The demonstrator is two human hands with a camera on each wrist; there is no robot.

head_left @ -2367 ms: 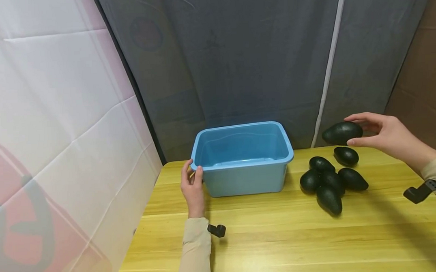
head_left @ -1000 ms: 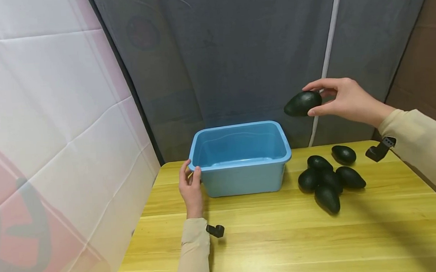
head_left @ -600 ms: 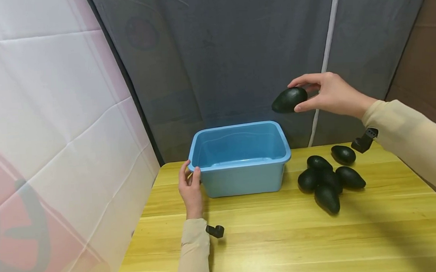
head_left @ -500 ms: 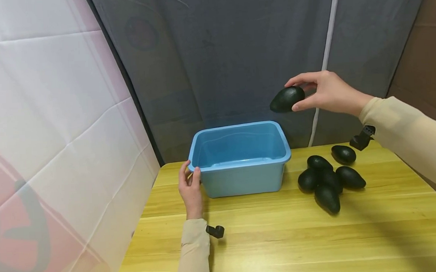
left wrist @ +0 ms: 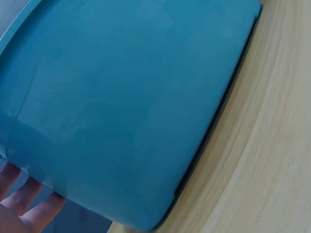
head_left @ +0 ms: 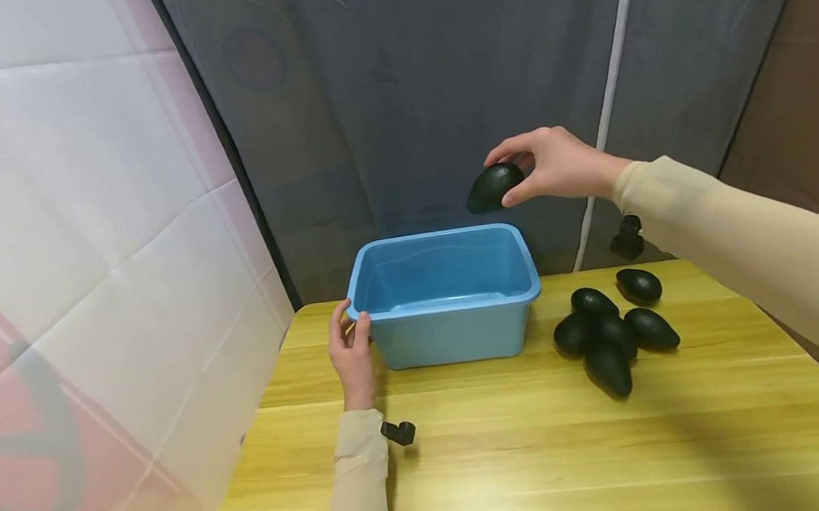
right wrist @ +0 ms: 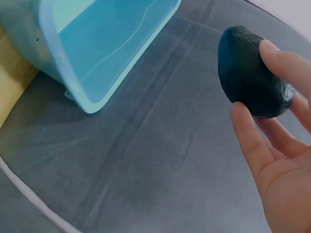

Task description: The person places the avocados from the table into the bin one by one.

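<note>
My right hand (head_left: 550, 165) holds a dark green avocado (head_left: 494, 186) in the air, above the back right part of a blue plastic tub (head_left: 447, 338). In the right wrist view the avocado (right wrist: 250, 73) sits between my thumb and fingertips (right wrist: 243, 126), with the tub (right wrist: 73, 63) below it. The tub looks empty. My left hand (head_left: 350, 349) grips the tub's front left corner; in the left wrist view the fingers (left wrist: 24, 204) lie against the tub wall (left wrist: 126, 107). Several more avocados (head_left: 605, 338) lie in a cluster on the table right of the tub.
The yellow wooden table (head_left: 528, 448) holds the tub at its back. A grey fabric curtain (head_left: 409, 95) hangs right behind it, and a white and pink sheet (head_left: 106, 223) closes the left side. The table's left edge runs near my left forearm.
My right hand lifted the avocado from beside the pile and carried it up and left, from right of the tub to above its back right part. The left hand stayed on the tub's corner.
</note>
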